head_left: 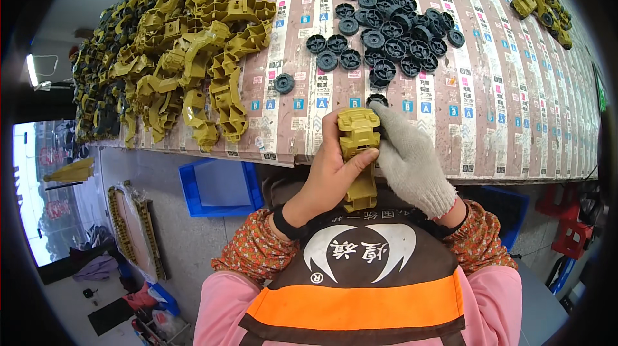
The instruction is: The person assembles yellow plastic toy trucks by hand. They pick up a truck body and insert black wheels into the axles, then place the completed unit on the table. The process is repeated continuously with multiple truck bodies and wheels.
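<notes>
My bare left hand (335, 175) is wrapped round a mustard-yellow plastic toy vehicle body (358, 128), held upright in front of my apron near the table's edge. The thumb presses across its middle. On my right hand (412, 159) is a grey knitted glove. Its fingers are closed beside the upper part of the body, with a black toy wheel (377, 99) at their tips. The glove hides part of that wheel. Beyond my hands lies a heap of black wheels (393, 30), and one loose wheel (284, 83) sits apart to the left.
Yellow vehicle bodies (219, 98) are piled high on the table's left. Pieces with dark wheels (96, 88) fill the far left, and another pile (537, 5) lies at the far right. Printed sheeting covers the table (515, 121). A blue tray (222, 185) is below its left front edge.
</notes>
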`<act>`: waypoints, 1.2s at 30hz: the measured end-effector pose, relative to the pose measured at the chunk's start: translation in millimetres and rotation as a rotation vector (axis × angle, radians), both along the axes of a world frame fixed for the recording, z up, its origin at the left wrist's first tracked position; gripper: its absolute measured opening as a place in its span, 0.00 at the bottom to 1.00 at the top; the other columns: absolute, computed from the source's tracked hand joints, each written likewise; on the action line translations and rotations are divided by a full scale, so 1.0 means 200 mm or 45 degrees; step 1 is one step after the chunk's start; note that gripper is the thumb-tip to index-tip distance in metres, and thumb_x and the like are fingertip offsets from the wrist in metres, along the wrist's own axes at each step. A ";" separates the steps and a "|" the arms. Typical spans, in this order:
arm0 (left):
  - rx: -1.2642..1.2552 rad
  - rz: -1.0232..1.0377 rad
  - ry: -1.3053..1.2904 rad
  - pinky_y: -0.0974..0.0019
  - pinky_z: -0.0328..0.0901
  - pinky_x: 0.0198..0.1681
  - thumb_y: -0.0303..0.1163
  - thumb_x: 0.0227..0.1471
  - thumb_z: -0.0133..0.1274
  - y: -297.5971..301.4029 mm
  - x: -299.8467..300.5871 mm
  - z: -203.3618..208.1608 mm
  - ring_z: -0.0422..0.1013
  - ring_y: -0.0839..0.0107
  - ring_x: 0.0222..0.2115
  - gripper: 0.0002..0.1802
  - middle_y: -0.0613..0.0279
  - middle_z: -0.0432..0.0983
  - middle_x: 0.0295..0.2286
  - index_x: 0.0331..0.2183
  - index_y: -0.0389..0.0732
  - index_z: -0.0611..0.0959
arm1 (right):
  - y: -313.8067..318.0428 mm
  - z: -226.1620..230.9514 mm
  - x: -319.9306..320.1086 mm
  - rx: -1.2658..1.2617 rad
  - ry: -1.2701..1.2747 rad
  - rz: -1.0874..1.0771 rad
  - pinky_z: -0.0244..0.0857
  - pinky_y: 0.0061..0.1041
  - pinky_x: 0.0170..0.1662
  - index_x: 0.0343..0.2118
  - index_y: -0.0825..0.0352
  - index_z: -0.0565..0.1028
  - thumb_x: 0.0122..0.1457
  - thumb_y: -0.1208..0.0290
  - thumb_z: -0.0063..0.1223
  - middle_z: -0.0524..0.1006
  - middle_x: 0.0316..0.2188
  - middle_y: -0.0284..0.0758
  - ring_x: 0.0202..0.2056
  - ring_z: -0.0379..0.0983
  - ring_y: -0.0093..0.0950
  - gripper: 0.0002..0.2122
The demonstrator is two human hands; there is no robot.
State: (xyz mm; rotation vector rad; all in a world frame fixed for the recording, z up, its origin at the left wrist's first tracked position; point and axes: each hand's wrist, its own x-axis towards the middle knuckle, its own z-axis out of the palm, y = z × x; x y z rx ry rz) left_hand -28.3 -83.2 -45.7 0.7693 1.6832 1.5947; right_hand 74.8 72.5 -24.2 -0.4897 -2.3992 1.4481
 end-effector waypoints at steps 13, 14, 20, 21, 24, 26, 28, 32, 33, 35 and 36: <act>-0.072 -0.269 0.193 0.59 0.69 0.56 0.35 0.63 0.62 -0.03 -0.03 0.03 0.76 0.60 0.51 0.39 0.51 0.75 0.50 0.63 0.41 0.55 | 0.05 0.13 0.03 0.218 -0.140 0.138 0.72 0.47 0.45 0.52 0.71 0.74 0.54 0.79 0.53 0.80 0.37 0.54 0.41 0.79 0.56 0.20; -0.061 -0.254 0.143 0.59 0.69 0.57 0.35 0.63 0.62 -0.03 -0.03 0.03 0.76 0.61 0.51 0.39 0.52 0.75 0.51 0.63 0.41 0.56 | 0.04 0.16 0.03 0.241 -0.182 0.134 0.73 0.44 0.46 0.51 0.71 0.75 0.54 0.80 0.53 0.81 0.38 0.52 0.42 0.79 0.55 0.19; 0.071 0.072 -0.395 0.64 0.70 0.54 0.37 0.64 0.63 0.02 -0.08 0.04 0.74 0.72 0.48 0.35 0.62 0.74 0.50 0.63 0.42 0.62 | 0.33 0.13 -0.25 0.645 -0.114 0.040 0.74 0.42 0.41 0.46 0.66 0.80 0.59 0.75 0.54 0.82 0.34 0.47 0.36 0.81 0.45 0.12; 0.084 0.138 -0.497 0.65 0.70 0.53 0.38 0.64 0.63 0.02 -0.10 0.05 0.73 0.73 0.47 0.34 0.63 0.74 0.50 0.63 0.43 0.63 | 0.37 0.10 -0.28 0.842 -0.026 -0.045 0.74 0.43 0.42 0.46 0.65 0.80 0.59 0.75 0.55 0.81 0.35 0.46 0.37 0.80 0.45 0.12; 0.156 0.252 -0.675 0.64 0.73 0.50 0.36 0.65 0.62 -0.01 -0.16 0.06 0.74 0.74 0.46 0.31 0.64 0.74 0.47 0.61 0.43 0.65 | 0.43 0.09 -0.36 1.074 -0.101 0.091 0.75 0.45 0.42 0.38 0.65 0.80 0.55 0.74 0.58 0.78 0.37 0.44 0.40 0.79 0.45 0.07; 0.194 0.351 -0.681 0.63 0.79 0.39 0.38 0.66 0.60 -0.02 -0.17 0.05 0.79 0.72 0.38 0.23 0.63 0.77 0.42 0.56 0.43 0.71 | 0.44 0.07 -0.37 1.094 -0.122 0.132 0.75 0.45 0.43 0.38 0.66 0.79 0.54 0.75 0.58 0.77 0.38 0.44 0.42 0.77 0.46 0.08; 0.265 0.358 -0.721 0.63 0.79 0.40 0.38 0.66 0.60 -0.02 -0.18 0.05 0.79 0.72 0.38 0.23 0.64 0.77 0.42 0.56 0.43 0.71 | 0.43 0.08 -0.36 1.063 -0.063 0.115 0.71 0.41 0.45 0.39 0.66 0.77 0.53 0.78 0.60 0.75 0.38 0.43 0.43 0.75 0.46 0.10; 0.361 0.425 -0.768 0.66 0.77 0.40 0.40 0.66 0.59 -0.02 -0.17 0.07 0.78 0.74 0.38 0.20 0.66 0.78 0.41 0.54 0.44 0.74 | 0.36 0.13 -0.27 0.621 0.006 0.112 0.72 0.29 0.41 0.38 0.68 0.76 0.54 0.82 0.59 0.76 0.33 0.37 0.35 0.77 0.33 0.08; 0.370 0.448 -0.768 0.67 0.77 0.40 0.41 0.67 0.59 -0.02 -0.18 0.07 0.78 0.75 0.38 0.20 0.67 0.78 0.41 0.54 0.44 0.74 | 0.32 0.14 -0.23 0.380 -0.010 0.126 0.72 0.30 0.40 0.38 0.67 0.76 0.54 0.81 0.58 0.77 0.32 0.38 0.34 0.77 0.33 0.09; 0.405 0.477 -0.717 0.68 0.76 0.39 0.42 0.66 0.59 -0.01 -0.18 0.07 0.78 0.76 0.37 0.19 0.67 0.78 0.39 0.53 0.45 0.75 | 0.23 0.16 -0.15 -0.097 -0.046 0.136 0.73 0.32 0.40 0.40 0.67 0.76 0.55 0.80 0.58 0.79 0.31 0.41 0.34 0.79 0.31 0.09; 0.423 0.499 -0.708 0.68 0.76 0.39 0.42 0.66 0.59 0.00 -0.19 0.06 0.78 0.76 0.36 0.19 0.67 0.78 0.39 0.53 0.45 0.75 | 0.17 0.14 -0.12 -0.147 -0.050 0.102 0.73 0.30 0.40 0.40 0.67 0.76 0.56 0.80 0.57 0.79 0.30 0.41 0.33 0.79 0.28 0.09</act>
